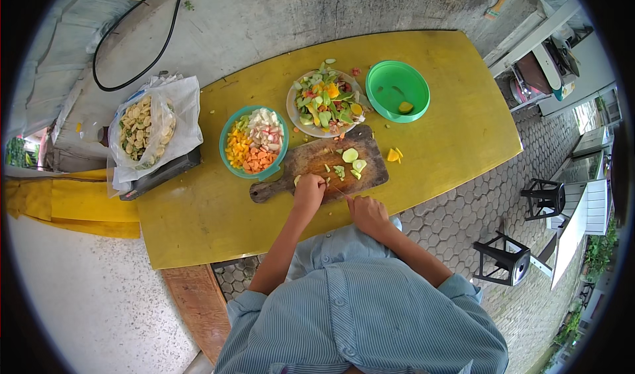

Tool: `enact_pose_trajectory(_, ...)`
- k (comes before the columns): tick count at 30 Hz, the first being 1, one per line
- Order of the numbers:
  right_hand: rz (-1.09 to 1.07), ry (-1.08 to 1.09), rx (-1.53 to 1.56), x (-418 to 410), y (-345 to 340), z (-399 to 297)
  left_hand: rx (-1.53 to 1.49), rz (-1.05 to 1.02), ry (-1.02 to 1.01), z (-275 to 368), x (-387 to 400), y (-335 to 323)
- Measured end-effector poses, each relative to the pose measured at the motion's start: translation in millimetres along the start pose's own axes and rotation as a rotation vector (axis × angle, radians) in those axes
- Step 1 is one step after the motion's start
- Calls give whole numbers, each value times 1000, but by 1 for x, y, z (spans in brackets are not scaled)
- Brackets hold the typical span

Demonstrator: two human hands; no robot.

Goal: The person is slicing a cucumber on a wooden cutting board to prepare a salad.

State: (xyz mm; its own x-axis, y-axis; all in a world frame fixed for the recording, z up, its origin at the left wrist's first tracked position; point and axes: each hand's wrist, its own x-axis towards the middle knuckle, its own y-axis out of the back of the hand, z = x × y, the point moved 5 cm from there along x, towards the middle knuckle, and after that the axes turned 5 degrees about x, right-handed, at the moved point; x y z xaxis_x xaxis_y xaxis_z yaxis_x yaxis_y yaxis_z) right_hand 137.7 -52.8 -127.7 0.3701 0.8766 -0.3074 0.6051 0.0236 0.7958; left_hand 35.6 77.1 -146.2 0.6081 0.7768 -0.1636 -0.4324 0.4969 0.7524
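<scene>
My right hand grips a knife, its thin blade pointing left over the near edge of a worn wooden cutting board. Curled over the board, my left hand pinches a small vegetable piece, mostly hidden by the fingers. Pale green round slices and small cut bits lie on the board. Left of it, a teal bowl holds diced orange, yellow, white and green pieces in separate heaps. Behind the board, a white plate is piled with peels and scraps.
A green bowl with a yellow piece inside stands at the back right. Yellow pieces lie right of the board. At left, a plastic bag of sliced food rests on a dark device. Black stools stand on the paving.
</scene>
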Motion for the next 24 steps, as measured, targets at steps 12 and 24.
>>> enact_pose_trajectory(12,-323,-302,371,12,0,30,52,75,-184,9,22,23)
enact_pose_trajectory(24,-139,-162,174,2,6,12,246,-38,-181,2,22,18)
